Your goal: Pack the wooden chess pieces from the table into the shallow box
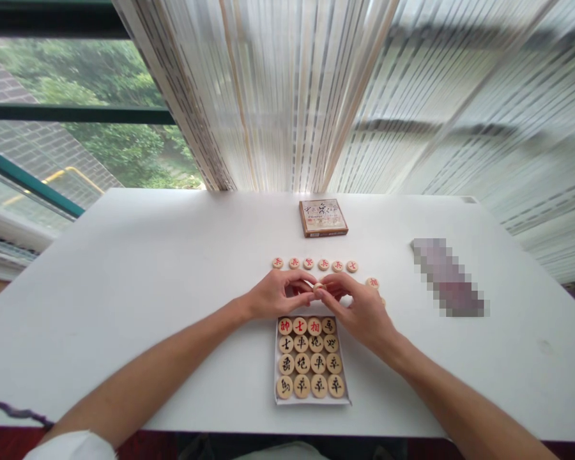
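My left hand [285, 294] and my right hand [357, 303] meet above the far edge of an open white box [312, 402]. Between their fingertips is one round wooden chess piece [319, 287], gripped from both sides. Rows of pieces fill the box, with red characters on some at the back, such as a red-marked piece [285, 326], and black ones on the rest. Beyond my hands lies a row of red-marked pieces [308, 263]. Another red-marked piece [372, 282] rests beside my right hand, and one more is partly hidden by it.
A flat box lid [324, 216] with printed writing lies farther back on the white table [124, 275]. At the right is a blurred-out flat object [448, 278]. Striped curtains [287, 96] hang behind the table, and a window is at the left.
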